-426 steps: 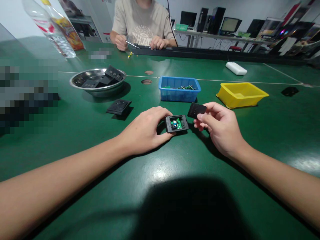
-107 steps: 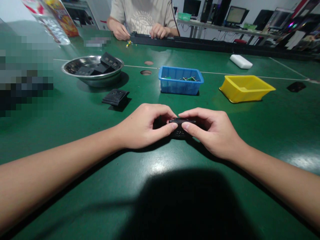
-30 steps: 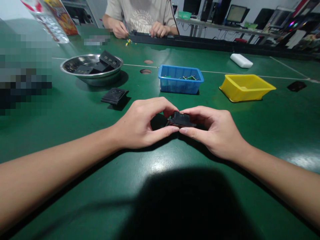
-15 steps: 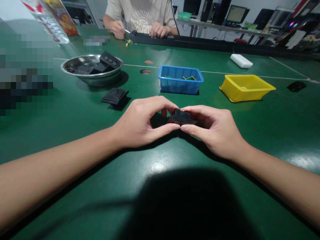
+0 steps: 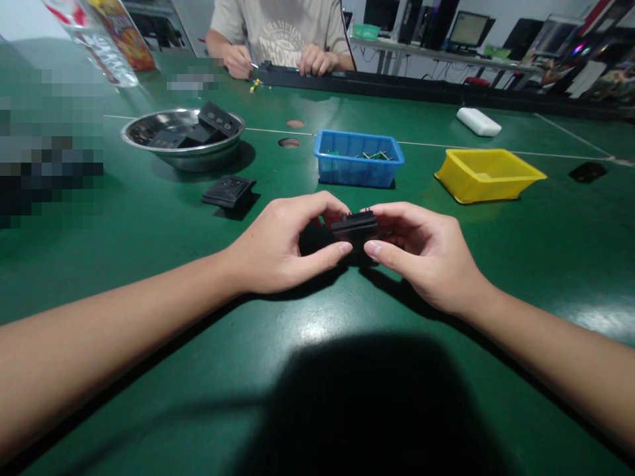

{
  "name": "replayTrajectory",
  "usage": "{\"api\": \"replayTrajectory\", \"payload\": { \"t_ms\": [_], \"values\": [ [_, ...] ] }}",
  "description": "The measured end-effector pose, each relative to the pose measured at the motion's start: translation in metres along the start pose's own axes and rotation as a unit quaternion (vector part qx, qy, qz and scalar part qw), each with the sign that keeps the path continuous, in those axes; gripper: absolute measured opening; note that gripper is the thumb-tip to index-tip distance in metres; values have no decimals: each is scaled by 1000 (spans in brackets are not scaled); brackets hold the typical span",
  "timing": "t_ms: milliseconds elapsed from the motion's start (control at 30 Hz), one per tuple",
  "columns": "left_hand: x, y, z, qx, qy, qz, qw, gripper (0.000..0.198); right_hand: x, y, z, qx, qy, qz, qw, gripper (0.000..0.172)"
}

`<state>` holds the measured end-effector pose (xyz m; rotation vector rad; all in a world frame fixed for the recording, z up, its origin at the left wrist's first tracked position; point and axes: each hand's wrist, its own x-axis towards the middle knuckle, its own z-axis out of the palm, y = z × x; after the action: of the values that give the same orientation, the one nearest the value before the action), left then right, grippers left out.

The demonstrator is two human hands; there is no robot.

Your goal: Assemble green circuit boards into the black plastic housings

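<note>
A small black plastic case is held just above the green table, in front of me at centre. My left hand pinches its left side, thumb below and fingers curled over the top. My right hand grips its right side the same way. The case is closed, with one long side turned toward me. Its inside is hidden.
A steel bowl with black case parts stands at the back left, another black part lying before it. Behind my hands are a blue bin of small green parts and a yellow bin. A person works across the table.
Earlier the case lay open with a green board inside and my right hand held the lid. Both hands then pressed it closed. In the last second they lifted and tipped it upright.
</note>
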<state>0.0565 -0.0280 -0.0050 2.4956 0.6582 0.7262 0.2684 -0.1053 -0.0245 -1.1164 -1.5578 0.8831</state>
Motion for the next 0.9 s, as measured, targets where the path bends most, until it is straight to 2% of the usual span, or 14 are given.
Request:
{"api": "replayTrajectory", "payload": {
  "t_ms": [133,333,533,733,900],
  "values": [
    [-1,-1,1,-5,15,6,1000,29,-1,-1,0,-16,-4,-4,1000,41],
    [-2,-2,1,2,52,63,997,23,-2,-2,0,-40,-6,-28,999,40],
    [-3,-1,0,31,64,93,993,19,-2,-4,-1,-81,-2,-59,995,37],
    [-5,0,0,39,71,90,993,16,-3,-7,-2,-109,-3,-66,992,35],
    [-3,-1,2,27,76,85,993,17,-2,-3,0,-83,2,-53,995,34]
  ]
}}
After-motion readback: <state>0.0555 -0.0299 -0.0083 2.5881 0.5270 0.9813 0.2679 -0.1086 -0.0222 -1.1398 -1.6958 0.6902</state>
